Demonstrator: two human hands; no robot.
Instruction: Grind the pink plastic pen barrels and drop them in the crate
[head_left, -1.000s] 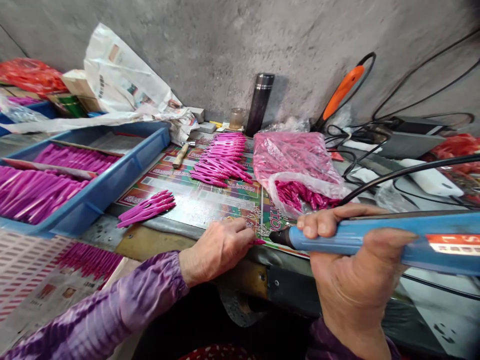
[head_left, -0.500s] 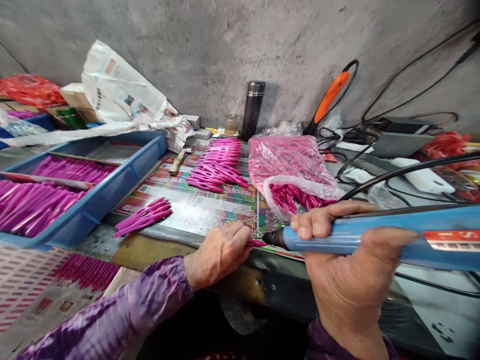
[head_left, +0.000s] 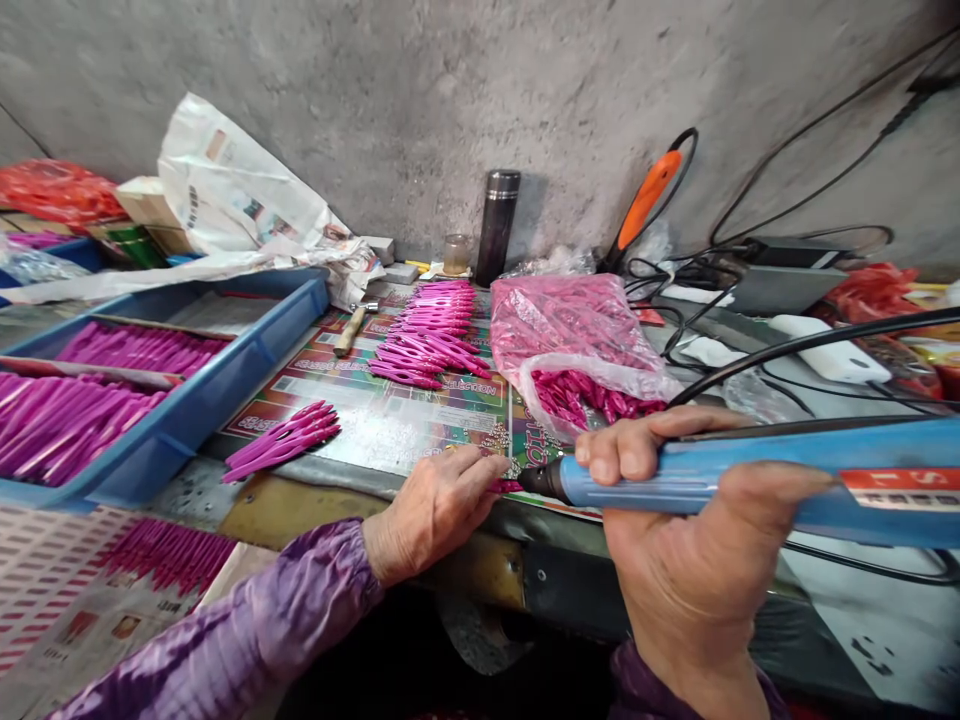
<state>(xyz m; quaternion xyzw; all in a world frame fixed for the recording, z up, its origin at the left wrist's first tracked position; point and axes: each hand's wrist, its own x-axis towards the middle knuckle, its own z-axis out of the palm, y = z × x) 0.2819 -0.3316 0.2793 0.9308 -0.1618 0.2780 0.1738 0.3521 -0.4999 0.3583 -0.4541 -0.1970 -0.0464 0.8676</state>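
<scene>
My left hand rests at the bench's front edge with its fingers pinched on a small pink plastic piece. My right hand is wrapped round a blue corded hand tool. The tool's dark tip meets the pink piece. A clear bag of pink pieces lies just behind the tool. A small bundle of pink pieces sits to the left, and a longer row of pink pieces lies further back.
A blue tray of magenta pieces stands at left, with more magenta pieces on newspaper below it. At the wall stand a dark flask, a small jar, crumpled newspaper and an orange-handled tool. Cables run at right. A small hammer lies on the printed sheet.
The view has shifted slightly. Both hands stay at the bench edge, the tool's tip still against the pinched pink piece, a little further left in the frame.
</scene>
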